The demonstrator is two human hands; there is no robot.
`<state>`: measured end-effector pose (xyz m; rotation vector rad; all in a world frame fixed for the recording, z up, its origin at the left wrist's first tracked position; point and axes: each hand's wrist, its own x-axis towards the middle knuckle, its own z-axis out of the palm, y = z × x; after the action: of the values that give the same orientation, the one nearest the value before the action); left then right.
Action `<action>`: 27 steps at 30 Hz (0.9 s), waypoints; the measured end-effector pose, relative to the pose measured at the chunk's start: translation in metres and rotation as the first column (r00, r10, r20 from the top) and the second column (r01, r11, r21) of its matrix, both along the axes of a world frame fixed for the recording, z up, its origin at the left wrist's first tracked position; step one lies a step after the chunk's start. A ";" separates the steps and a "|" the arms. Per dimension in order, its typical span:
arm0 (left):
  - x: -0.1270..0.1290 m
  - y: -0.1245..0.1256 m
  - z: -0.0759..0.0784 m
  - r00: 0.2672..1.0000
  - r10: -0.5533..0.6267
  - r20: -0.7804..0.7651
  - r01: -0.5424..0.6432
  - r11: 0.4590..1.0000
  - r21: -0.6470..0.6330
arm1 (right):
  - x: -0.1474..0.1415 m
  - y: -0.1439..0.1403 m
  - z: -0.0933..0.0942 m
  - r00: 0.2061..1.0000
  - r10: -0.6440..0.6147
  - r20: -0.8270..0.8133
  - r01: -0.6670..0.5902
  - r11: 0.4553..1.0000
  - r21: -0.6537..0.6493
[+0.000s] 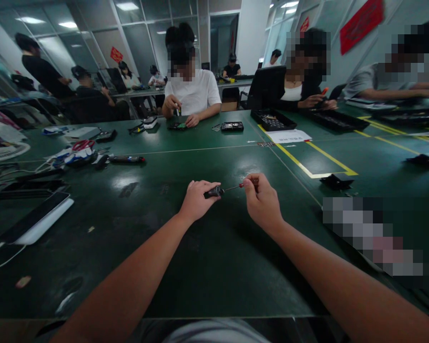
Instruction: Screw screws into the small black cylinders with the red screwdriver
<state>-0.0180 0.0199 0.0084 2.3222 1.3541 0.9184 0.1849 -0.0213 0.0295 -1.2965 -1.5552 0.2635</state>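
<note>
- Hovering just above the dark green work table [214,267], centre: small screwdriver with black grip and thin metal shaft [219,190], lying level.
- Pinching its black grip: left hand [196,200], fingers closed around it.
- Pinching the red-tipped shaft end: right hand [260,202], fingertips narrow.
- Looking early: nothing under the tool, no workpiece being touched.
- Lying well apart at left: white-edged black tablet [35,221]; across the table, seated person in white T-shirt [193,93].

Assembly workshop: shared green workbench [214,143], glass partitions [136,43].
</note>
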 end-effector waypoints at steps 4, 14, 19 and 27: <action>0.000 0.000 -0.002 0.999 0.014 0.029 -0.014 1.000 -0.012 | 0.000 0.000 -0.001 1.000 -0.016 -0.009 0.016 1.000 0.004; 0.000 -0.002 0.002 0.960 0.126 0.251 -0.117 0.992 -0.053 | 0.001 0.002 -0.004 0.984 0.037 -0.175 -0.043 0.999 -0.029; 0.002 -0.007 0.007 0.917 0.162 0.365 -0.112 0.982 -0.153 | 0.005 0.014 -0.018 0.988 0.023 -0.150 -0.041 0.992 -0.118; 0.008 -0.012 0.028 0.967 0.155 0.202 -0.122 0.978 -0.170 | 0.009 0.031 -0.043 0.963 0.125 -0.240 -0.201 0.923 -0.329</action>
<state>-0.0105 0.0082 0.0360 1.9707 1.4548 1.0312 0.1940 0.0096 -0.0137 -1.3563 -1.4733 0.7945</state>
